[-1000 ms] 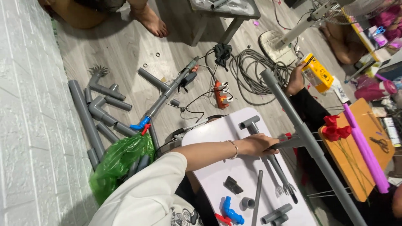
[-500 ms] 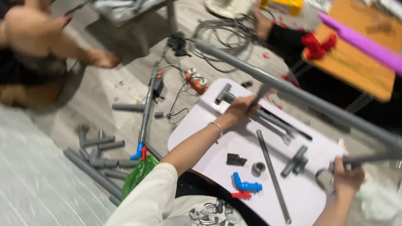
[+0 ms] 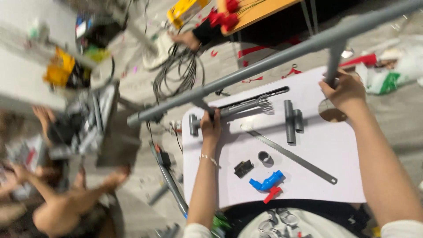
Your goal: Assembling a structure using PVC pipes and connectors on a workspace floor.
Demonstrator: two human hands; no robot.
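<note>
**Both hands closed on the grey pipe frame**

My grip is clenched on both sides: my left hand (image 3: 210,125) is wrapped around a short downward stub of the long grey pipe (image 3: 273,59), and my right hand (image 3: 346,90) is closed around another vertical stub (image 3: 333,57) farther along the same pipe. The pipe runs slantwise above the white bench (image 3: 335,176), from its open end at the lower left up toward the upper right corner of the view.

On the bench under the pipe lie the loose pieces. A long saw blade (image 3: 293,154) lies diagonally across the middle. Just beyond it sits a grey pipe piece with a side fitting (image 3: 291,120), lying flat between my two hands. A dark tool with pronged ends (image 3: 251,103) lies right beside my left hand. Nearer to me are a blue fitting with a red handle (image 3: 266,184), a small grey ring (image 3: 264,158) and a small black clip (image 3: 243,167), all close together but apart.

On the floor beyond the bench lies a tangle of grey cable (image 3: 178,70). Another person's bare foot (image 3: 116,176) shows at the left, blurred.
</note>
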